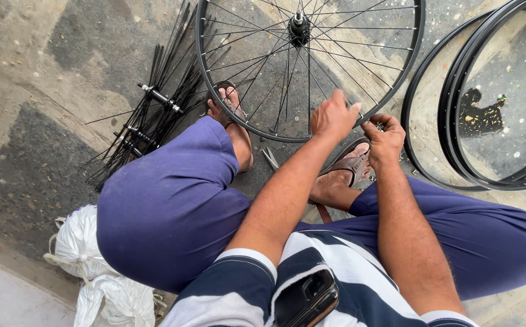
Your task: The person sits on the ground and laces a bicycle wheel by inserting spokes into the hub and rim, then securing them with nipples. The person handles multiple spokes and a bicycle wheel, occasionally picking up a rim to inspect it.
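Pinching wheel rim (396,79): left hand (334,115) grip clamped on rim; right hand (385,140) grip closed on small part, unclear. Risk: part slipping, wheel rolling off foot (351,166).

both hands curled close together, arms reaching forward

the left hand (334,115) is curled, knuckles up, fingers bent down and closed. the right hand (385,140) sits just beside it, slightly lower, fingers pinched together. both forearms are bare and extend forward from striped short sleeves.
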